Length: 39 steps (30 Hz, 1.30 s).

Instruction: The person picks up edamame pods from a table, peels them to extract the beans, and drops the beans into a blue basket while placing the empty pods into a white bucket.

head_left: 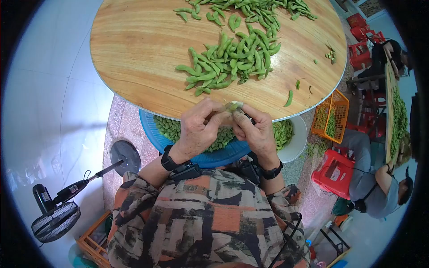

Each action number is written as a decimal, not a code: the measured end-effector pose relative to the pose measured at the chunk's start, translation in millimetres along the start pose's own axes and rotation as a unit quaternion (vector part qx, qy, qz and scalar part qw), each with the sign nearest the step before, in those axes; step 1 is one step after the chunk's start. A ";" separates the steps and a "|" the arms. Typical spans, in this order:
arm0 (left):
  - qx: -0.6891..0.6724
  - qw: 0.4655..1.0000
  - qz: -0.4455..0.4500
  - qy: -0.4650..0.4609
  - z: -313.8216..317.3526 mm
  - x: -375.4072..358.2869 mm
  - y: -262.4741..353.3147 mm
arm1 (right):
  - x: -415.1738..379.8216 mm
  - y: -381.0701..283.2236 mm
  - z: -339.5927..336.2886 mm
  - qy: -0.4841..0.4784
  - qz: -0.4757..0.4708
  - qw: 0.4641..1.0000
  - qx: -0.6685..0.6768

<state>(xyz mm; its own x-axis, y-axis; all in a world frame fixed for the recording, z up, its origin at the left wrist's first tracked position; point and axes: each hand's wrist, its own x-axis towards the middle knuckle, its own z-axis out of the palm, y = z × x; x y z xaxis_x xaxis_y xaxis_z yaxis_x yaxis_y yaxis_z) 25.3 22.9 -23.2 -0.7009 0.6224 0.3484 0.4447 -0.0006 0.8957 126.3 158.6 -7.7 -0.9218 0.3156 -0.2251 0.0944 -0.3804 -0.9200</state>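
My left hand (201,125) and my right hand (254,129) meet at the near edge of the round wooden table (143,53). Between their fingertips is a small green pod (232,106), partly hidden by the fingers, and both hands pinch it. Just beyond them lies a heap of green pods (241,56) on the table. Below my hands, a blue basin (152,129) holds many shelled green beans (167,128). To the right of it stands a white bucket (300,138) with green pods or shells inside.
An orange crate (342,118) with green pieces stands at the right, near a red stool (333,174). A person in grey (380,196) sits by another table with green pods (397,120). A black fan (56,221) is at the lower left.
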 end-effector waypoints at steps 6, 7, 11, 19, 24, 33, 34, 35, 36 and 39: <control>-0.520 0.779 -0.341 -0.085 -11.6 8.0 -1.7 | -2.4 -13.1 -15.0 -0.085 0.086 0.986 0.117; -0.507 0.780 -0.353 -0.101 -12.3 10.5 0.5 | -2.9 -14.7 -14.4 -0.085 0.086 0.986 0.117; -0.316 0.883 -0.324 -0.121 -6.9 13.3 17.5 | -6.4 -11.7 -8.4 -0.041 -0.039 0.989 -0.140; 0.016 0.979 -0.039 -0.200 -12.9 10.1 12.9 | -10.4 -14.3 -4.0 -0.023 -0.143 0.936 -0.321; -0.021 0.954 -0.124 -0.271 -22.7 11.5 9.9 | -8.2 -11.7 -4.4 -0.015 -0.088 0.949 -0.302; -0.176 0.937 -0.275 -0.128 0.0 -0.4 9.4 | -6.1 22.6 35.8 0.122 -0.310 0.798 -0.503; -0.142 0.953 -0.242 -0.110 3.0 -0.8 9.1 | -6.5 24.4 37.0 0.120 -0.307 0.791 -0.514; -0.108 0.968 -0.209 -0.092 4.3 -1.4 8.5 | -6.0 24.0 37.4 0.119 -0.308 0.791 -0.514; -0.107 0.968 -0.209 -0.090 4.1 -1.6 8.0 | -5.0 23.4 37.3 0.125 -0.319 0.790 -0.508; -0.116 0.962 -0.228 -0.098 3.3 -0.3 5.9 | -3.2 15.6 28.8 0.132 -0.331 0.798 -0.486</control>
<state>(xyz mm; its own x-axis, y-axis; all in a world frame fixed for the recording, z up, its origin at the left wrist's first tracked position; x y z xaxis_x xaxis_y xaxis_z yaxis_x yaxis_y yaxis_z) 30.0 25.3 -19.0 -0.6646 0.7352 -0.1335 -0.0356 0.1472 0.9885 119.9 126.7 -12.1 -0.7914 0.3894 0.4711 -0.0139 0.7591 -0.6508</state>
